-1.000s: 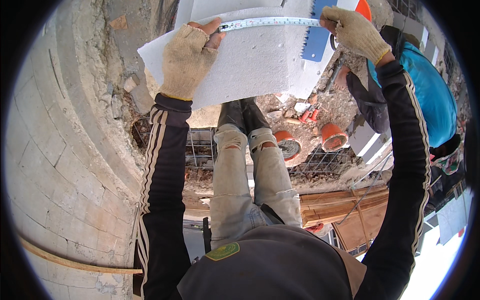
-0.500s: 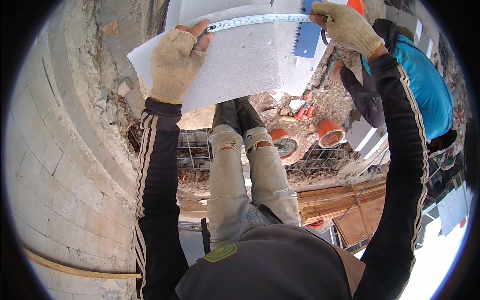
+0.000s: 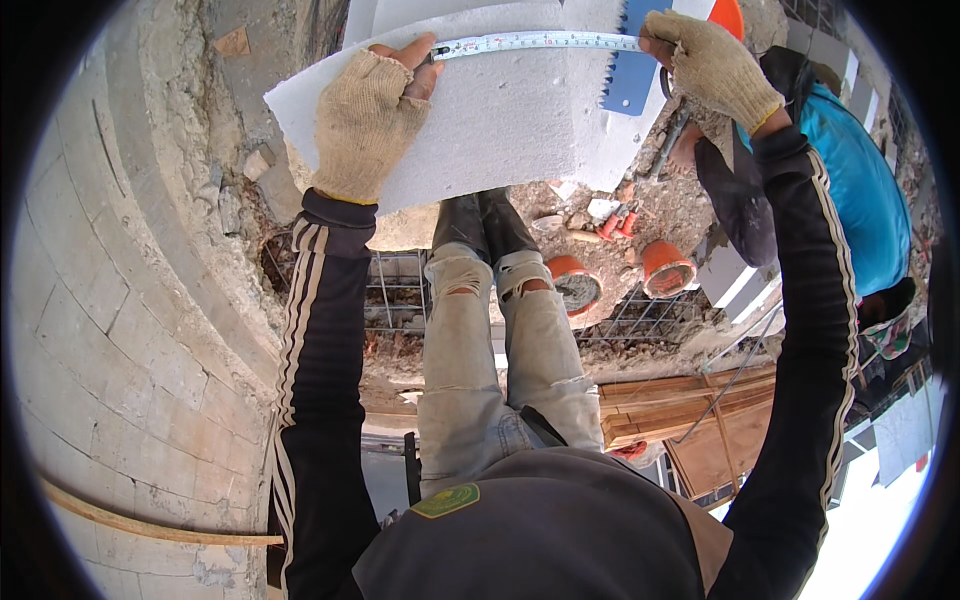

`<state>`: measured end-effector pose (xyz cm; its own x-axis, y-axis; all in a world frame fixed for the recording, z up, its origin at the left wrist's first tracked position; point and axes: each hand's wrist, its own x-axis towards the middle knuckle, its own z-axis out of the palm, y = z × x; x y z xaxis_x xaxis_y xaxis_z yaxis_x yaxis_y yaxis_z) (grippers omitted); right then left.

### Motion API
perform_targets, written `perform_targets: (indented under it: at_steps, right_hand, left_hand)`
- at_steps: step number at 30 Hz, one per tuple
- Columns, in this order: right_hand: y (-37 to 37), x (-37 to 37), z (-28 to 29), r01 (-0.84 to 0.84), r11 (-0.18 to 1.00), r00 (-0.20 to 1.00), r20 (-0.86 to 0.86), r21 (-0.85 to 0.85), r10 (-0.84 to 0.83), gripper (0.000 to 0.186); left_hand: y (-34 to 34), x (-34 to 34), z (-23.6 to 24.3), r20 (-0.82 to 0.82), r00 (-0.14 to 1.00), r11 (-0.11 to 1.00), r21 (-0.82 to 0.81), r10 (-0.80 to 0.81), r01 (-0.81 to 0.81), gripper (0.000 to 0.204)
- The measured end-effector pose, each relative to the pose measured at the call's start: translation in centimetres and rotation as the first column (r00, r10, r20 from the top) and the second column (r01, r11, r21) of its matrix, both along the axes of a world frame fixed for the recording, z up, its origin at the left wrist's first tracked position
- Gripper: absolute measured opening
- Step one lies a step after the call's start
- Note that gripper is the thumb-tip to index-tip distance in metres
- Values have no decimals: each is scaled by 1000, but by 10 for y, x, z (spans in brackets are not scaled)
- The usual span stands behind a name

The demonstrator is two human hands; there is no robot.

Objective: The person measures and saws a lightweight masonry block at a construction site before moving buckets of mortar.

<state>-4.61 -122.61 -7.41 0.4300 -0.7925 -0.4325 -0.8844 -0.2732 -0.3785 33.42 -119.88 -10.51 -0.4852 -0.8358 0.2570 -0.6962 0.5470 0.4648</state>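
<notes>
A tape measure (image 3: 540,41) is stretched across a pale grey-white block (image 3: 490,130) at the top of the view. My left hand (image 3: 370,125), in a fingerless knit glove, pinches the tape's metal-tipped end near the block's left part. At the other end my right hand (image 3: 720,70), gloved alike, has its fingers closed round the tape; the case is mostly hidden by the hand. Under the tape near my right hand lies a blue saw blade (image 3: 628,85) with coarse teeth along its left edge. A bright orange piece (image 3: 728,17) shows just beyond that hand.
Two orange buckets (image 3: 667,270) stand on the rubble past my boots, near red-handled tools (image 3: 617,226). Steel mesh (image 3: 395,290) crosses a trench below. A person in a blue top (image 3: 860,185) crouches at right. A block wall (image 3: 110,370) rises at left; timber planks (image 3: 680,405) lie lower right.
Both hands, the tape and the block appear shifted slightly to the right in the view. The tape stays stretched between my hands, and both grips look the same.
</notes>
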Motion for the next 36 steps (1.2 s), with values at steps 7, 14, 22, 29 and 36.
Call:
perform_targets:
  at_steps: [7,14,22,29,36]
  right_hand:
    - [7,1,5,-7,1000,1000,-18,-22,7,21]
    - [17,10,12,49,997,999,-12,60,-49,17]
    - [35,14,15,87,994,995,52,73,-91,16]
    - [43,14,14,69,997,997,-45,35,-68,16]
    - [52,17,14,33,999,997,-65,-14,-34,16]
  left_hand:
    - [9,-3,3,26,1000,1000,10,-5,5,32]
    - [24,-2,7,17,1000,1000,15,2,-2,29]
    - [38,-4,3,7,1000,1000,4,23,-23,27]
    - [51,-4,4,22,999,1000,-2,23,-23,28]
    - [62,-2,2,5,999,1000,1,32,-32,28]
